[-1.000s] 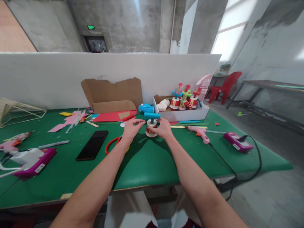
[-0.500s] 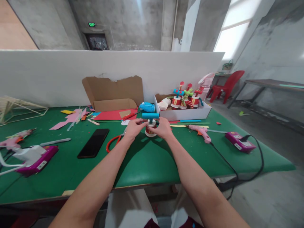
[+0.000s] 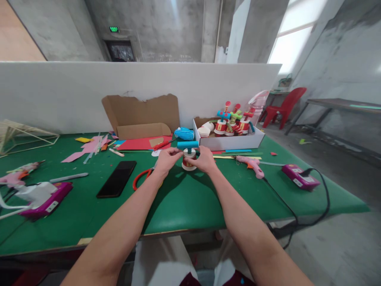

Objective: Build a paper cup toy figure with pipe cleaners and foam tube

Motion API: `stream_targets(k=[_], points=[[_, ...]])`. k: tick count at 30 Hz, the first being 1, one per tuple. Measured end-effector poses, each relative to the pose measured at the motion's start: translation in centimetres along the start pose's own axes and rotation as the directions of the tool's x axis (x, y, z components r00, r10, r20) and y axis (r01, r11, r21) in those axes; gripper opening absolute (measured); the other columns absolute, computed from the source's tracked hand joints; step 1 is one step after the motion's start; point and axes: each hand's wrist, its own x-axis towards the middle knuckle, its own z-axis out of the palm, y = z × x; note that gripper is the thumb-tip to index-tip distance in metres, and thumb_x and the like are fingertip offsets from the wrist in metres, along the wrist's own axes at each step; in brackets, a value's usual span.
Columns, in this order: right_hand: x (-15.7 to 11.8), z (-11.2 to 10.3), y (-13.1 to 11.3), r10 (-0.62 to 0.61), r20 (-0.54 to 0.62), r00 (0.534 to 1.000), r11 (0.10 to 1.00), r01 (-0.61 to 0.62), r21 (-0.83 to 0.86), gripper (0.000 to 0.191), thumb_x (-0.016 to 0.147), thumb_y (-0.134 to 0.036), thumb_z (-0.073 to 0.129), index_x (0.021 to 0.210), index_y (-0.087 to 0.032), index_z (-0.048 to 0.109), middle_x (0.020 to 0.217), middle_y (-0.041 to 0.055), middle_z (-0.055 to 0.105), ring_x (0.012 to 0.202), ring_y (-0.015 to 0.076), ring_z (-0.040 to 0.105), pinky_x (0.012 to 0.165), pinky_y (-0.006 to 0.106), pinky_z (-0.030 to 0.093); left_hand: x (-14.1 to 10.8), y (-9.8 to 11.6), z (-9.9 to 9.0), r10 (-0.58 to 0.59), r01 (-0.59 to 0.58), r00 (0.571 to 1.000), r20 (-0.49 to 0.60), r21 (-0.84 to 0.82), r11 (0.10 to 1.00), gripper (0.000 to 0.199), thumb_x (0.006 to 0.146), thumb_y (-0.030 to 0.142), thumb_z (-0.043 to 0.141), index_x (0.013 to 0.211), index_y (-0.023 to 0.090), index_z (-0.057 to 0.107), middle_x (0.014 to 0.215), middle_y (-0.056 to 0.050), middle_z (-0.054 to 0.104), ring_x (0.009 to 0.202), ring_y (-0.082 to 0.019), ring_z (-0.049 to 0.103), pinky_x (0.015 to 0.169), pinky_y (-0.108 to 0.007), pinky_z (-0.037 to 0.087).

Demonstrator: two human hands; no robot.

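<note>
A small paper-cup figure stands upside down on the green table in front of me, red and white, with a blue paper tube lying across a short post on top. My right hand wraps the cup's right side, thumb across its front. A dark piece shows by the right fingertips, mostly hidden. On the left, my left hand is closed in a pinch against the cup's upper edge; whatever sits between its fingertips is hidden. Orange-handled scissors lie beside my left wrist, partly covered by it.
Similar cup figures stand in a white box behind right. A pink glue gun with a cord and a purple power strip lie right. Left are a black phone, paper scraps and another purple strip.
The view has shifted very slightly. Both hands keep almost the same place around the cup figure, and the blue tube tilts a touch differently at most.
</note>
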Motion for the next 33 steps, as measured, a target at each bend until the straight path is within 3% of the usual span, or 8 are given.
stream_targets(k=[7, 18, 33], points=[[0.2, -0.4, 0.3, 0.054, 0.015, 0.998, 0.996, -0.055, 0.068, 0.052, 0.063, -0.052, 0.074, 0.1, -0.016, 0.063, 0.104, 0.0129, 0.068, 0.101, 0.0287, 0.062, 0.088, 0.04, 0.045, 0.3, 0.0, -0.6, -0.02, 0.019, 0.999, -0.038, -0.024, 1.0, 0.031, 0.057, 0.045, 0.075, 0.068, 0.017, 0.071, 0.06, -0.002, 0.064, 0.056, -0.014, 0.051, 0.052, -0.026, 0.037], [0.1, -0.8, 0.6, 0.057, 0.018, 0.998, 0.993, -0.058, 0.101, 0.051, 0.064, -0.05, 0.074, 0.101, -0.016, 0.063, 0.106, 0.0135, 0.068, 0.102, 0.0287, 0.063, 0.089, 0.04, 0.046, 1.3, -0.8, -2.1, -0.02, 0.017, 0.982, -0.189, -0.017, 1.0, 0.024, 0.059, 0.039, 0.073, 0.068, 0.017, 0.072, 0.064, -0.001, 0.067, 0.062, -0.014, 0.056, 0.061, -0.026, 0.042], [0.2, -1.1, 0.8, 0.045, 0.018, 0.999, 0.996, -0.046, 0.082, 0.047, 0.065, -0.049, 0.074, 0.097, -0.017, 0.063, 0.101, 0.0109, 0.069, 0.101, 0.0277, 0.065, 0.09, 0.041, 0.048, 2.9, -2.2, -4.9, -0.053, 0.056, 0.914, -0.403, -0.003, 0.998, 0.021, 0.054, 0.034, 0.072, 0.065, 0.015, 0.07, 0.061, -0.001, 0.064, 0.062, -0.014, 0.054, 0.059, -0.025, 0.042]])
